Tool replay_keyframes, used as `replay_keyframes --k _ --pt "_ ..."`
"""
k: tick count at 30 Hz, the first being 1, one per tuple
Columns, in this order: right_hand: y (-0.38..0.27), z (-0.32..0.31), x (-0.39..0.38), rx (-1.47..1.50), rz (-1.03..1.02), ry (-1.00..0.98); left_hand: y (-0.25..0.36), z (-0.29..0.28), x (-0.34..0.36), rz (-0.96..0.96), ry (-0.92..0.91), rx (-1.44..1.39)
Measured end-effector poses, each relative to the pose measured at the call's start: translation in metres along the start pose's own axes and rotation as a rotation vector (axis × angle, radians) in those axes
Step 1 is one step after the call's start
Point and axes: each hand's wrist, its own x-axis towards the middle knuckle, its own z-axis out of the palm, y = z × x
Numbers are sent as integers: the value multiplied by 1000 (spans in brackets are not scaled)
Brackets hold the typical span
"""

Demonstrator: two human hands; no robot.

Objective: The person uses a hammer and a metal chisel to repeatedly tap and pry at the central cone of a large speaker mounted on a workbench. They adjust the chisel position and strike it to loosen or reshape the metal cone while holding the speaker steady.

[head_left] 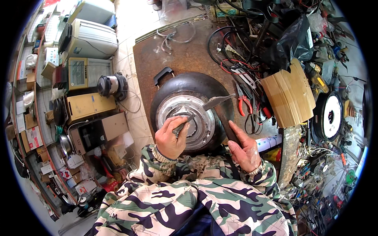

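A dark round pot (169,86) with a black side handle (163,74) sits on the workbench, its underside up, showing a silver metal ringed plate (167,107). My left hand (171,137) is closed round a short metal chisel-like tool (189,120), held against the middle of the plate. In my right hand (243,151) is a hammer (215,101) with a dark handle, its head raised over the right side of the plate.
The rusty workbench (145,55) carries pliers (243,102), tangled cables (220,51), a cardboard sheet (287,94) and a black bag (295,43). Appliances (90,39) and cluttered shelves (31,129) stand left; a black wheel-like ring (319,118) and heaped tools are right.
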Motion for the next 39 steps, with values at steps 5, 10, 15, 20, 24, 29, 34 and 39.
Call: replay_keyframes --k 5,10,15,20,24,29,34,39 --pt "4 9 2 -175 -132 -1 0 2 0 10 -5 12" --pt "-6 -3 8 -223 -56 -75 0 1 -1 -3 -18 9" --pt "2 -4 16 -287 -349 -109 4 0 3 -26 -9 14" --pt "-16 0 13 -42 -39 84 8 2 11 -19 -31 15" --pt "-11 -3 25 -300 -247 -135 4 1 5 -46 -6 49" --pt "-15 3 23 -188 -189 -31 9 1 10 -30 -4 15" --pt "-24 5 19 -471 -342 -42 5 0 10 -76 -11 -12" --pt "10 20 -8 -607 -626 258 -3 -3 5 -81 12 -33"
